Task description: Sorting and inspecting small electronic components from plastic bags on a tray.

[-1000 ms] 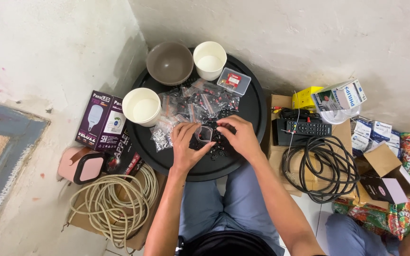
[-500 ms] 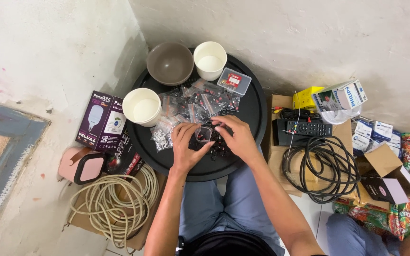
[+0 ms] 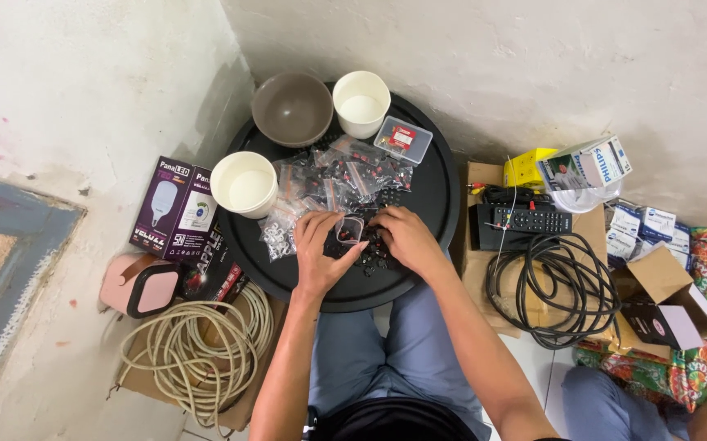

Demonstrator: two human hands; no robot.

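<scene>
Both hands work at the near side of a round black tray (image 3: 443, 196) set in a corner of the floor. The left hand (image 3: 316, 253) pinches a small clear bag (image 3: 348, 229) with its thumb and fingers closed on it, holding it just above the tray. The right hand (image 3: 402, 238) rests beside it, fingers curled down onto a heap of small dark parts (image 3: 372, 258) on the tray; whether it actually grips any of them cannot be told. Beyond the hands lies a pile of small clear packets (image 3: 339, 180). Around that pile stand two white cups (image 3: 244, 184), a brown bowl (image 3: 292, 109) and a small clear box (image 3: 402, 139). Left of the tray lie a purple bulb box (image 3: 172, 208), a pink speaker (image 3: 137, 284) and a coil of pale cable (image 3: 198, 351). To the right sit a remote control (image 3: 531, 220) and a coil of black cable (image 3: 553, 290).
</scene>
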